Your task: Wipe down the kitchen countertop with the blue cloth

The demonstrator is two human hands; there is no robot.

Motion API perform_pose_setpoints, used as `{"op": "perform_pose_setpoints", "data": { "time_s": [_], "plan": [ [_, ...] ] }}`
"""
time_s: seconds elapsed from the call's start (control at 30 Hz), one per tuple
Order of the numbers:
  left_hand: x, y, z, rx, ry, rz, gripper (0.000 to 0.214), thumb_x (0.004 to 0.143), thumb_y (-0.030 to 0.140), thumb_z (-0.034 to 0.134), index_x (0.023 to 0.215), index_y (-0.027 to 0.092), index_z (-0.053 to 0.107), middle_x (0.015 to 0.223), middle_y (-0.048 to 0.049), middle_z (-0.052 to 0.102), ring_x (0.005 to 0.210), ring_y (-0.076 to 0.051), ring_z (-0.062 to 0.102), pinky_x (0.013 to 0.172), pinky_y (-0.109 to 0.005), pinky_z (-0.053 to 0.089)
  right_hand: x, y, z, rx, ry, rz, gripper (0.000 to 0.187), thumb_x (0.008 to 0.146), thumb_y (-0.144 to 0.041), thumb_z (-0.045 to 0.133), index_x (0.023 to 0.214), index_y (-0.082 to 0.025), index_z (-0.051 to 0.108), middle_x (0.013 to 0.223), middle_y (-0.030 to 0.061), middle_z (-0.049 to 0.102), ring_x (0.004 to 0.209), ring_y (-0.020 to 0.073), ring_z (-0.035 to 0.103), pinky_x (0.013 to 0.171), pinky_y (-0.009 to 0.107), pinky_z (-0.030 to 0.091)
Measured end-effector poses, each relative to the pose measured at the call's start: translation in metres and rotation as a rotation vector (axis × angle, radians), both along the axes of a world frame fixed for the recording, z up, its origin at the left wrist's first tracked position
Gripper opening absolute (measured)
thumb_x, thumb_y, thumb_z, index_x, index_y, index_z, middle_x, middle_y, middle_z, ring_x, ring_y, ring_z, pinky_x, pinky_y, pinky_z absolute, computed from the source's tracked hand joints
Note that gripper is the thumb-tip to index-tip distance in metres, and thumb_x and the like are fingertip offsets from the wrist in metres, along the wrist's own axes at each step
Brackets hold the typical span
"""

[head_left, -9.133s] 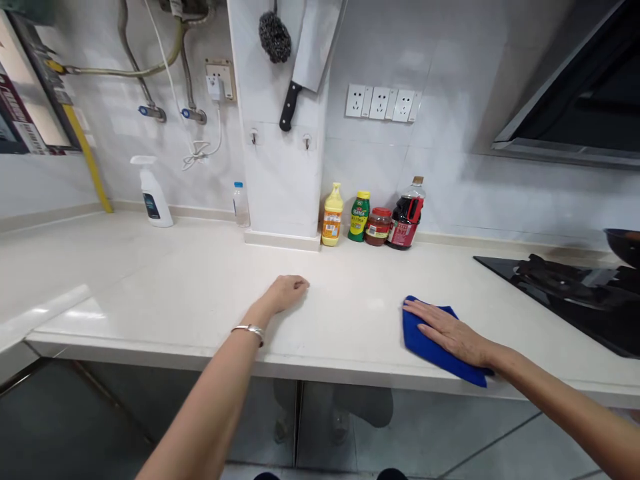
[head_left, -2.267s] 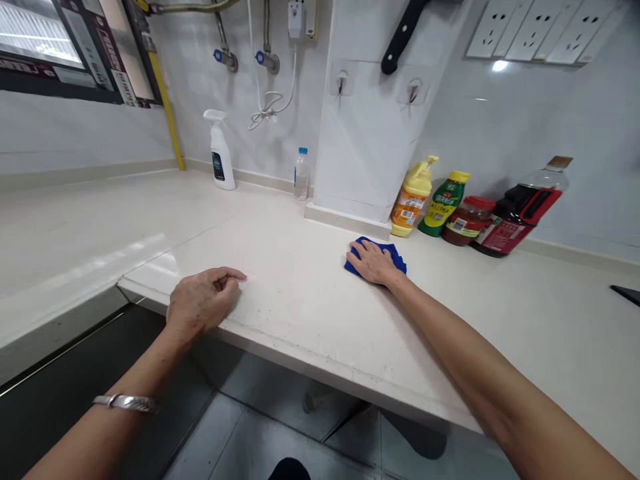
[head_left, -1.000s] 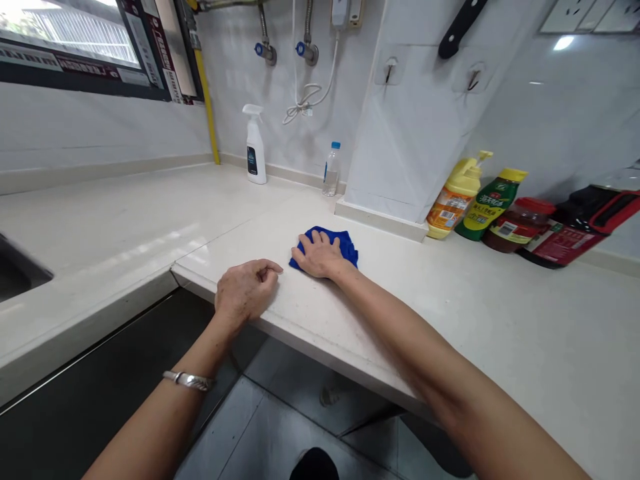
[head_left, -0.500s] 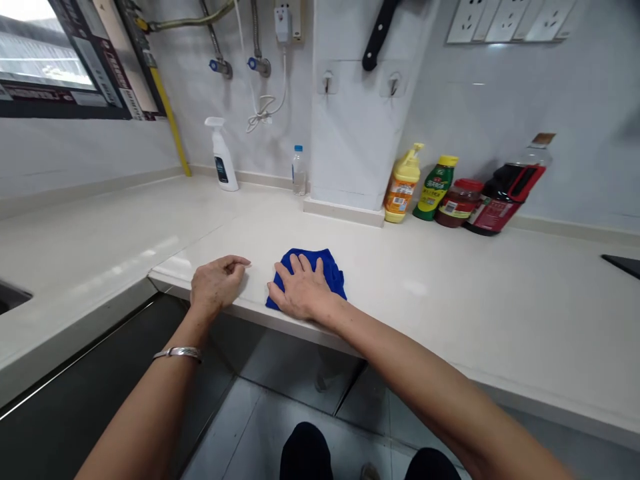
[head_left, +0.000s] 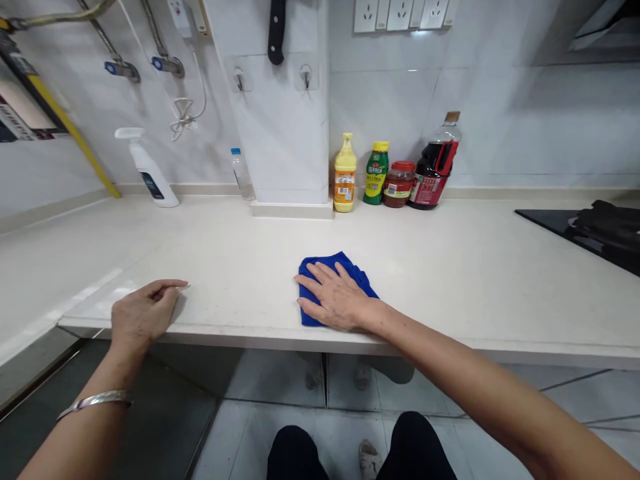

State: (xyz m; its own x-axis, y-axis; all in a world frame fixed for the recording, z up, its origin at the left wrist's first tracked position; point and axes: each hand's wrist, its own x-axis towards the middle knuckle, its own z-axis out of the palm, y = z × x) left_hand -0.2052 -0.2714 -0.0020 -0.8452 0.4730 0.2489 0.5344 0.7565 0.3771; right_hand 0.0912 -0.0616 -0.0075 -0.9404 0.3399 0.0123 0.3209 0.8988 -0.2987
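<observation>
A folded blue cloth [head_left: 366,279] lies on the white countertop [head_left: 240,267] near its front edge. Spread flat over it, my right hand [head_left: 336,299] presses down with the fingers apart; part of the cloth is hidden under the palm. Well to the left, my left hand [head_left: 145,312] rests at the counter's edge with its fingers curled in and the thumb against the index finger. Nothing shows in that hand, and a silver bracelet [head_left: 103,399] circles the wrist.
Along the wall stand a white spray bottle [head_left: 150,170], a small clear bottle [head_left: 242,177], a yellow bottle [head_left: 345,177], a green bottle [head_left: 376,175], a red-lidded jar [head_left: 399,185] and a large dark bottle [head_left: 433,167]. A black cooktop [head_left: 555,223] lies at right. A knife [head_left: 276,33] hangs above.
The view has swung to the right, bringing the cooktop further in. My right hand and the cloth have shifted right along the counter, widening the gap to my left hand.
</observation>
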Motion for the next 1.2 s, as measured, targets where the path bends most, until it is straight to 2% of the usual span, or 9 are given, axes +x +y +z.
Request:
{"op": "perform_pose_setpoints", "data": {
  "time_s": [0.2, 0.37, 0.53, 0.63, 0.73, 0.87, 0.97, 1.07, 1.2],
  "plan": [
    [0.001, 0.002, 0.005, -0.036, 0.040, 0.008, 0.033, 0.088, 0.041, 0.043, 0.102, 0.033, 0.071, 0.085, 0.0069, 0.072, 0.085, -0.020, 0.057, 0.077, -0.027, 0.040, 0.064, 0.038, -0.004, 0.031, -0.006, -0.015, 0.065, 0.103, -0.061, 0.028, 0.160, -0.030, 0.037, 0.171, 0.0044, 0.017, 0.158, 0.0266, 0.011, 0.127, 0.052, 0.001],
    [-0.005, 0.002, 0.008, -0.074, 0.003, 0.000, 0.031, 0.084, 0.052, 0.043, 0.092, 0.041, 0.070, 0.077, 0.0115, 0.075, 0.091, -0.027, 0.058, 0.084, -0.033, 0.041, 0.114, 0.069, -0.008, 0.067, -0.028, -0.120, 0.066, 0.103, -0.062, 0.027, 0.160, -0.032, 0.035, 0.171, 0.0015, 0.017, 0.158, 0.0264, 0.011, 0.127, 0.051, 0.003],
    [-0.032, 0.002, 0.001, -0.225, -0.035, 0.017, 0.041, 0.077, 0.063, 0.044, 0.105, 0.046, 0.068, 0.074, 0.0072, 0.075, 0.093, -0.031, 0.058, 0.083, -0.035, 0.040, 0.130, 0.088, -0.007, 0.070, -0.031, -0.186, 0.065, 0.102, -0.061, 0.027, 0.160, -0.032, 0.036, 0.170, 0.0020, 0.019, 0.157, 0.0265, 0.014, 0.127, 0.050, 0.005],
    [-0.033, 0.010, 0.004, -0.336, -0.049, 0.031, 0.049, 0.078, 0.064, 0.041, 0.118, 0.044, 0.062, 0.075, 0.0040, 0.075, 0.088, -0.033, 0.058, 0.075, -0.035, 0.042, 0.124, 0.099, -0.006, 0.064, -0.023, -0.197, 0.067, 0.102, -0.063, 0.027, 0.160, -0.031, 0.036, 0.170, 0.0044, 0.021, 0.157, 0.0276, 0.015, 0.126, 0.052, 0.007],
    [-0.011, 0.028, 0.012, -0.386, -0.011, 0.045, 0.052, 0.083, 0.060, 0.038, 0.123, 0.036, 0.061, 0.092, -0.0012, 0.077, 0.090, -0.033, 0.060, 0.070, -0.035, 0.043, 0.117, 0.110, -0.005, 0.066, -0.005, -0.243, 0.067, 0.102, -0.062, 0.025, 0.159, -0.029, 0.037, 0.169, 0.0072, 0.023, 0.156, 0.0300, 0.017, 0.125, 0.056, 0.009],
    [0.043, 0.069, 0.018, -0.242, 0.044, -0.230, 0.037, 0.087, 0.052, 0.043, 0.110, 0.036, 0.066, 0.090, 0.0038, 0.077, 0.090, -0.028, 0.065, 0.075, -0.032, 0.046, 0.110, 0.119, -0.003, 0.070, 0.005, -0.324, 0.067, 0.102, -0.060, 0.025, 0.159, -0.027, 0.038, 0.169, 0.0097, 0.024, 0.155, 0.0315, 0.018, 0.124, 0.058, 0.012],
    [0.087, 0.107, 0.023, -0.230, 0.048, -0.468, 0.039, 0.089, 0.046, 0.044, 0.110, 0.028, 0.071, 0.086, -0.0011, 0.076, 0.087, -0.025, 0.066, 0.079, -0.032, 0.046, 0.109, 0.120, -0.003, 0.065, 0.013, -0.346, 0.067, 0.102, -0.059, 0.027, 0.159, -0.026, 0.038, 0.169, 0.0104, 0.024, 0.155, 0.0317, 0.019, 0.124, 0.058, 0.012],
    [0.125, 0.146, 0.025, -0.296, 0.068, -0.594, 0.046, 0.092, 0.043, 0.039, 0.119, 0.023, 0.070, 0.087, -0.0054, 0.075, 0.086, -0.026, 0.068, 0.075, -0.034, 0.046, 0.108, 0.120, -0.005, 0.055, 0.031, -0.348, 0.067, 0.101, -0.060, 0.030, 0.158, -0.026, 0.039, 0.168, 0.0104, 0.025, 0.155, 0.0308, 0.019, 0.124, 0.058, 0.011],
    [0.160, 0.193, 0.020, -0.395, 0.191, -0.685, 0.047, 0.093, 0.037, 0.035, 0.128, 0.027, 0.065, 0.107, -0.0081, 0.076, 0.100, -0.030, 0.069, 0.080, -0.038, 0.050, 0.108, 0.123, -0.006, 0.049, 0.045, -0.347, 0.066, 0.101, -0.060, 0.030, 0.158, -0.026, 0.040, 0.168, 0.0106, 0.025, 0.155, 0.0312, 0.019, 0.124, 0.058, 0.011]
  ]
}}
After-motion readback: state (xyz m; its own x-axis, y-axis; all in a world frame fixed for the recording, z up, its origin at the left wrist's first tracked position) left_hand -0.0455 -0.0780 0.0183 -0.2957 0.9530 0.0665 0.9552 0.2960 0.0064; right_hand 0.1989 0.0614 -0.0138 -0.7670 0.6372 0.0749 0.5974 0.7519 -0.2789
